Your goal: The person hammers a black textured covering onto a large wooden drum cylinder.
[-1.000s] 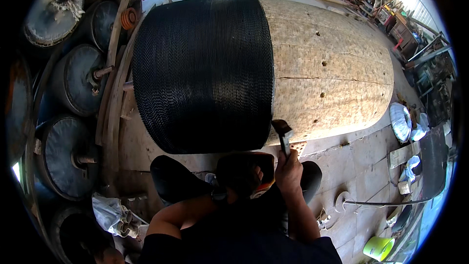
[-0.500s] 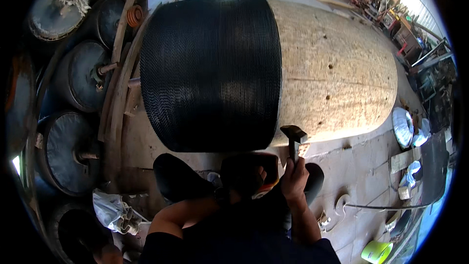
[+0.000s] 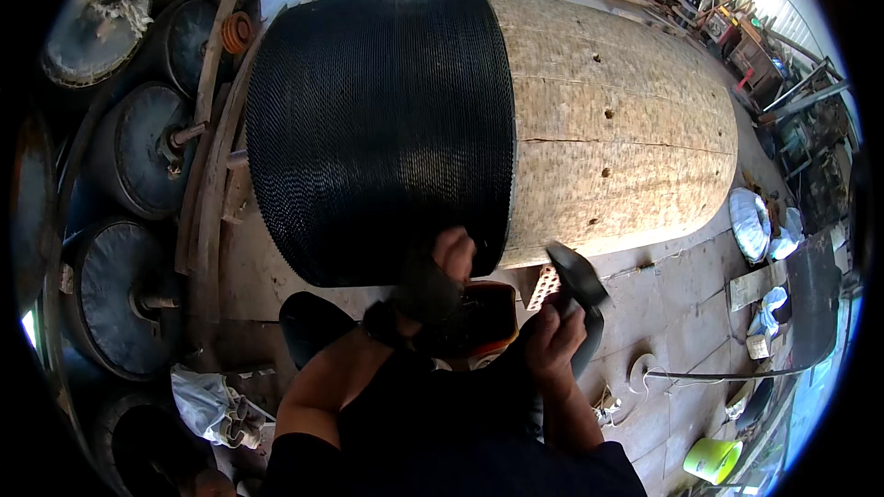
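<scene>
In front of me lies a big wooden drum (image 3: 626,129) with several small holes; its left part is covered by a black, finely ridged surface (image 3: 387,129) ending in a toothed right edge. My left hand (image 3: 451,256), its wrist in a dark band, is at the near underside of this black part, close to that edge. Its fingers are curled; shadow hides what they hold. My right hand (image 3: 555,340) grips a hammer (image 3: 578,276) by the handle, head upward, just off the drum's near side. Between my knees stands a dark container with an orange-red rim (image 3: 508,342).
Several dark rollers (image 3: 152,152) with shaft ends line the left side, behind long wooden boards (image 3: 214,193). A white sack (image 3: 204,405) lies at lower left. On the right are a white wrapped coil (image 3: 750,224), a round disc (image 3: 645,371) with a rod, and a lime-green bucket (image 3: 712,460).
My left hand has come up from the container to the drum's black near side. The hammer has moved slightly right and tilted, its head blurred. The whole view has shifted a little.
</scene>
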